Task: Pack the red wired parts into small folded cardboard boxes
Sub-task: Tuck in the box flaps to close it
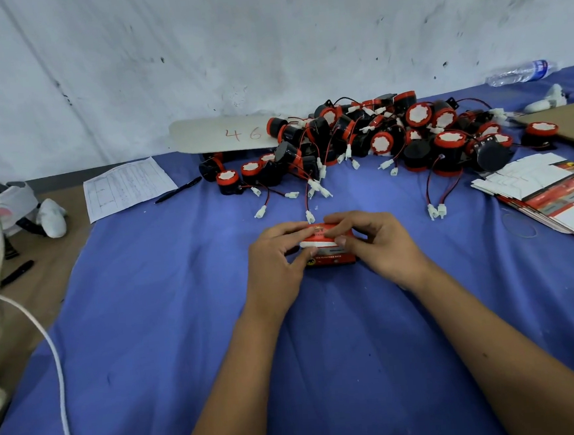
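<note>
Both hands clamp one small box [327, 245] – left hand [276, 256] pinches its left end, right hand [371, 241] curls over top & right end. Box lies long axis left-right, mid blue cloth [184, 328]. Red wired parts [375, 138] heaped straight beyond, by the far edge; flat boxes [548, 193] nearer the right hand.

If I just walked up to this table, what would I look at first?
Probably the big tangled heap of red wired parts at the back of the blue cloth, against the wall. Next, right in the middle, the left hand and right hand holding a small red cardboard box between them. A stack of flat unfolded boxes lies at the right edge.
</note>
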`<action>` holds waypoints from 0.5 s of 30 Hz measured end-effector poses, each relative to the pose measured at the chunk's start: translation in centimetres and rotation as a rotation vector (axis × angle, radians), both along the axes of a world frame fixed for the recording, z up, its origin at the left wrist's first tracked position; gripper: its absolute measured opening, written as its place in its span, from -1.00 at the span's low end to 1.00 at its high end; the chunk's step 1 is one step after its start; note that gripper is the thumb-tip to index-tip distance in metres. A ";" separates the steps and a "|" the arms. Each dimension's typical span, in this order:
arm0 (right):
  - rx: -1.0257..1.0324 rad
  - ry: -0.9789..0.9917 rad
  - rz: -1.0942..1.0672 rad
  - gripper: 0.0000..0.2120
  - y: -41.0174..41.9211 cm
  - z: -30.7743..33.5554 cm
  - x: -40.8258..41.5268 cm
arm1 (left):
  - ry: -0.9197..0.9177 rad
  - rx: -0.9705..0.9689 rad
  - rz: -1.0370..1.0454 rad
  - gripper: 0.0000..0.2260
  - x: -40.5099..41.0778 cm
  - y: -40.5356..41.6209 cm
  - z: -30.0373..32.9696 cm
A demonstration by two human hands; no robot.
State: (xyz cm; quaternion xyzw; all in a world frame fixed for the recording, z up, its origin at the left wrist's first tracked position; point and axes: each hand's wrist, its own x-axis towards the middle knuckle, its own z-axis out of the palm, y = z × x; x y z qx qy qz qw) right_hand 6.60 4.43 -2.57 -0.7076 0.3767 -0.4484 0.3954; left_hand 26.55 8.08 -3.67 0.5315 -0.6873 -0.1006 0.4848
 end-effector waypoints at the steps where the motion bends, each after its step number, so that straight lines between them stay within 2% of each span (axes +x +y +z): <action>1: -0.013 0.012 -0.018 -0.84 0.1 0.0 0.1 | -0.053 -0.007 -0.008 -0.69 0.0 0.1 0.0; 5: -0.120 0.083 -0.089 -0.82 0.7 0.0 1.0 | -0.117 -0.020 -0.055 -0.68 0.0 0.4 0.2; 10: -0.116 0.093 -0.106 -0.90 0.8 0.1 1.1 | 0.127 -0.072 0.050 -0.80 -0.6 0.7 0.2; 15: -0.141 0.146 -0.098 -0.89 1.0 0.3 1.2 | 0.034 -0.104 0.076 -0.89 -0.7 0.8 0.2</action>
